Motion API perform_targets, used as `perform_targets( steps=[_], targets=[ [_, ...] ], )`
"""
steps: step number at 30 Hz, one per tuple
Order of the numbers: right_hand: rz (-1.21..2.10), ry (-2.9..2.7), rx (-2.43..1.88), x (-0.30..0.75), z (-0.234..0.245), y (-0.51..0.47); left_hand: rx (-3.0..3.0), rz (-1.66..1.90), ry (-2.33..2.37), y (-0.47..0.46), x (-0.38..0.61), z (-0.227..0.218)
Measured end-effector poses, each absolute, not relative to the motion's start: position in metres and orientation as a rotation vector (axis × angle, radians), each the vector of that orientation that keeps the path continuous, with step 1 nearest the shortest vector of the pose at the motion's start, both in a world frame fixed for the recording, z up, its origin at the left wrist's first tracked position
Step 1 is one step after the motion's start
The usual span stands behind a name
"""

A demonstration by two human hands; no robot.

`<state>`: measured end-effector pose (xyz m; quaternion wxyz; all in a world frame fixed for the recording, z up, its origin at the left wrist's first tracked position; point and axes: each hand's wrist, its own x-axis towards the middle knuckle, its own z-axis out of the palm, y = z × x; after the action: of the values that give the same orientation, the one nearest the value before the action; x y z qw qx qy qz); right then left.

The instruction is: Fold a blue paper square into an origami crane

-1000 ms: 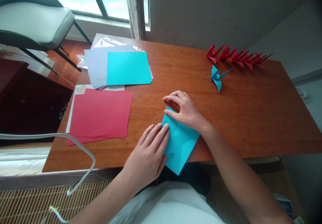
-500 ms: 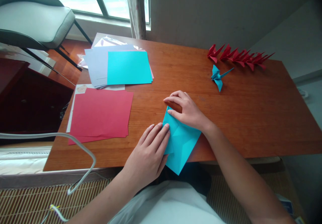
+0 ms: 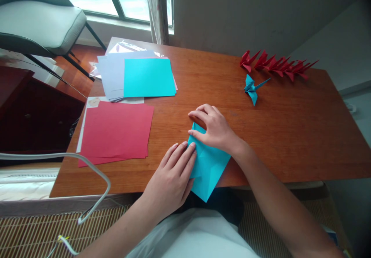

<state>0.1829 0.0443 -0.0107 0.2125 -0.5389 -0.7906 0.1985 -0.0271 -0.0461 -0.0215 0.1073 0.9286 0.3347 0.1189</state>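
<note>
A folded blue paper (image 3: 209, 166) lies at the near edge of the wooden table (image 3: 290, 134), its lower corner hanging over the edge. My left hand (image 3: 174, 177) rests flat on the paper's left side, fingers stretched out and together. My right hand (image 3: 216, 128) presses down on the paper's top corner, with the thumb on the paper and the fingers arched and touching the table beyond it. Neither hand grips anything.
A stack of red sheets (image 3: 116, 130) lies at the left, with a cyan sheet (image 3: 147, 77) on pale lavender sheets (image 3: 110, 76) behind it. A blue paper crane (image 3: 251, 89) and a row of red cranes (image 3: 275, 65) sit far right. A chair (image 3: 37, 22) and a white cable (image 3: 87, 161) are left of the table.
My right hand's thumb has shifted slightly along the paper's top corner. The left hand and the paper have stayed almost in place.
</note>
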Motion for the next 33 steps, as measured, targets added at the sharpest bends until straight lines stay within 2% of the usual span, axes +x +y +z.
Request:
perform_targets(
  steps=[33],
  targets=[
    [0.627,-2.248,-1.550,0.181,-0.002,0.048,2.709,0.338,0.991,-0.048,-0.027,-0.021]
  ],
)
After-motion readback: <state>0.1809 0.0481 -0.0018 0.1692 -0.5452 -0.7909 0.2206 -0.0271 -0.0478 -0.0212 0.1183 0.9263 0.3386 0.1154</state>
